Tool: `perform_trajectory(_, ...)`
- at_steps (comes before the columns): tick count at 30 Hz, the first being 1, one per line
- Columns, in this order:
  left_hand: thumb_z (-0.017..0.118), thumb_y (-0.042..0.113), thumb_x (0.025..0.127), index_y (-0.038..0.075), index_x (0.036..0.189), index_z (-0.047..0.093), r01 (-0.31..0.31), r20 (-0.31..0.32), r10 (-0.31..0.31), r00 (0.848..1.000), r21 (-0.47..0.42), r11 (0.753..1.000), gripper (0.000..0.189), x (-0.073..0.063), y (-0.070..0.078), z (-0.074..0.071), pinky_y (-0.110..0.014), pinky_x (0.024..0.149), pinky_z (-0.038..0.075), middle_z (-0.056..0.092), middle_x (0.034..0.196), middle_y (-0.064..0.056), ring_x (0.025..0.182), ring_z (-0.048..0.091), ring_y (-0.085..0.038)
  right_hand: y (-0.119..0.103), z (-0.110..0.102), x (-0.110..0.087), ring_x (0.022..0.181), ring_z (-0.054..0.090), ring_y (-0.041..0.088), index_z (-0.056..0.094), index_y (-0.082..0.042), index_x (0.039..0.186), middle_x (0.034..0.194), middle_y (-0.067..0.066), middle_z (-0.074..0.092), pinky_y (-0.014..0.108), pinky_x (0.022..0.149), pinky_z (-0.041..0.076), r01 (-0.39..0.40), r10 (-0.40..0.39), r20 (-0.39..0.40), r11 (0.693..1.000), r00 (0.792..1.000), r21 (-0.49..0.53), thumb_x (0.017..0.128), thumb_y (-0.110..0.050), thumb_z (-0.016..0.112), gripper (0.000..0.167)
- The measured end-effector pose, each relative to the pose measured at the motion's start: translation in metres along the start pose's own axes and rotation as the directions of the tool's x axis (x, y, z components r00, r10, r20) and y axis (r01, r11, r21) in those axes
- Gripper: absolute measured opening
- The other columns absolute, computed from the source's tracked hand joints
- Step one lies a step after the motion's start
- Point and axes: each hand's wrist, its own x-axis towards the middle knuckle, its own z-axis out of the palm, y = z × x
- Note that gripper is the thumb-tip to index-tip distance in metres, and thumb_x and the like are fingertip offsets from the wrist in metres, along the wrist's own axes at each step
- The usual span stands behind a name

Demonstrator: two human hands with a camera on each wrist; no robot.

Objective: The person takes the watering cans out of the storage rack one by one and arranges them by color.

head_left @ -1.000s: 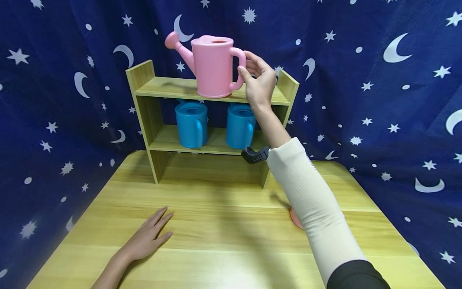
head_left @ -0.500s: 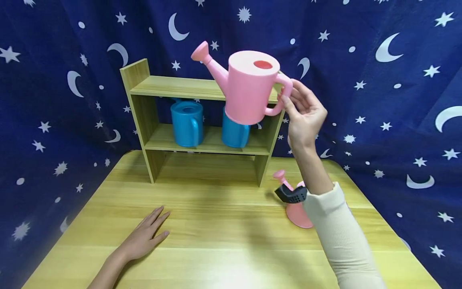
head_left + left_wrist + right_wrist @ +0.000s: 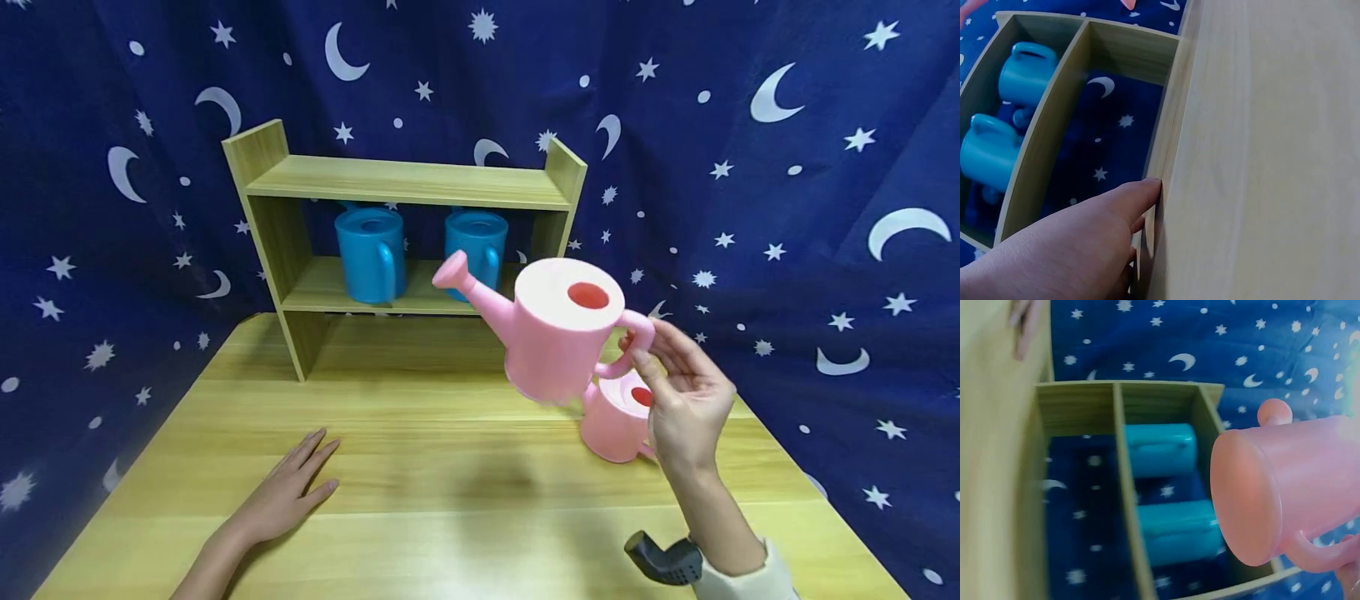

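Observation:
In the head view my right hand (image 3: 686, 396) grips the handle of a pink watering can (image 3: 555, 337), holding it in the air over the table with its spout toward the left. A second pink watering can (image 3: 618, 421) stands on the table behind it, partly hidden by the held can and the hand. My left hand (image 3: 281, 496) rests flat on the table with fingers extended. Two blue watering cans (image 3: 367, 254) stand on the middle board of the wooden shelf (image 3: 405, 179); the held can's spout covers part of the right one. The right wrist view shows the held can's base.
The shelf stands at the back of the wooden table (image 3: 390, 533), its top board bare. A dark blue curtain (image 3: 697, 192) with moons and stars hangs behind and at both sides. A black wrist device (image 3: 663, 558) sits on the right forearm.
My right hand has carried the pink watering can from in front of the top board, down and to the right, nearer to me. The second pink can has come into sight. The left hand stays put.

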Motion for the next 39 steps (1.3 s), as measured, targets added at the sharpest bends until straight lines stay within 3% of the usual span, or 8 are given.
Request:
perform_trajectory(8, 0.052, 0.040, 0.093, 0.008, 0.142, 0.037, 0.003, 0.000, -0.003, 1.000, 0.000, 1.000, 0.060, 0.001, -0.003, 0.003, -0.066, 0.096, 0.020, 0.022, 0.148, -0.020, 0.132, 0.019, -0.044, 0.016, -0.033, -0.059, 0.087, 0.066, 0.023, 0.054, 0.021, 0.111, 0.097, 0.017, 0.067, 0.030, 0.076, 0.052, -0.171, 0.145, -0.155, 0.970, 0.977, -0.170, 0.075, 0.025, 0.059, 0.037)
perform_trajectory(13, 0.051, 0.041, 0.094, 0.008, 0.142, 0.036, 0.003, 0.013, -0.003, 1.000, -0.007, 1.000, 0.061, 0.001, -0.005, 0.005, -0.066, 0.096, 0.020, 0.021, 0.149, -0.019, 0.133, 0.018, -0.044, 0.031, -0.052, -0.084, 0.086, 0.066, 0.019, 0.055, 0.020, 0.111, 0.095, 0.014, 0.068, 0.024, 0.078, 0.051, -0.202, 0.163, -0.184, 0.955, 0.969, -0.218, 0.076, 0.023, 0.059, 0.036)
perform_trajectory(17, 0.052, 0.039, 0.093, 0.006, 0.141, 0.038, -0.018, -0.011, 0.018, 1.000, -0.004, 1.000, 0.059, 0.000, -0.004, 0.005, -0.067, 0.094, 0.022, 0.023, 0.147, -0.021, 0.131, 0.020, -0.045, 0.042, -0.062, -0.099, 0.085, 0.065, 0.015, 0.057, 0.018, 0.110, 0.093, 0.011, 0.068, 0.022, 0.077, 0.050, -0.252, 0.184, -0.239, 0.922, 0.953, -0.295, 0.075, 0.019, 0.063, 0.035)
perform_trajectory(25, 0.051, 0.038, 0.094, 0.006, 0.141, 0.037, -0.013, 0.005, 0.013, 1.000, -0.010, 1.000, 0.059, 0.001, -0.005, 0.004, -0.067, 0.096, 0.019, 0.021, 0.149, -0.020, 0.133, 0.018, -0.044, 0.061, -0.077, -0.113, 0.083, 0.063, 0.011, 0.060, 0.015, 0.108, 0.091, 0.006, 0.069, 0.017, 0.074, 0.049, -0.321, 0.211, -0.283, 0.843, 0.936, -0.432, 0.075, 0.015, 0.066, 0.033)
perform_trajectory(32, 0.051, 0.039, 0.094, 0.006, 0.141, 0.037, -0.015, -0.001, 0.015, 1.000, 0.014, 1.000, 0.059, 0.001, -0.003, 0.002, -0.065, 0.097, 0.020, 0.021, 0.149, -0.019, 0.133, 0.019, -0.043, 0.066, -0.086, -0.117, 0.083, 0.064, 0.012, 0.060, 0.016, 0.106, 0.088, 0.006, 0.069, 0.018, 0.076, 0.050, -0.334, 0.219, -0.293, 0.836, 0.931, -0.436, 0.074, 0.016, 0.067, 0.033)
perform_trajectory(35, 0.051, 0.039, 0.094, 0.006, 0.141, 0.038, -0.024, -0.010, 0.025, 1.000, 0.025, 0.999, 0.059, 0.002, -0.003, 0.001, -0.065, 0.097, 0.021, 0.022, 0.148, -0.020, 0.133, 0.020, -0.043, 0.066, -0.090, -0.117, 0.082, 0.065, 0.012, 0.060, 0.015, 0.104, 0.086, 0.005, 0.069, 0.020, 0.074, 0.050, -0.367, 0.241, -0.318, 0.820, 0.917, -0.440, 0.073, 0.016, 0.068, 0.032)
perform_trajectory(39, 0.052, 0.039, 0.094, 0.007, 0.141, 0.037, -0.014, -0.005, 0.014, 1.000, 0.016, 1.000, 0.059, 0.002, -0.005, 0.003, -0.065, 0.097, 0.020, 0.021, 0.149, -0.019, 0.133, 0.019, -0.042, 0.064, -0.095, -0.118, 0.079, 0.065, 0.011, 0.061, 0.013, 0.100, 0.083, 0.003, 0.069, 0.019, 0.071, 0.051, -0.436, 0.283, -0.360, 0.762, 0.889, -0.478, 0.071, 0.018, 0.069, 0.030)
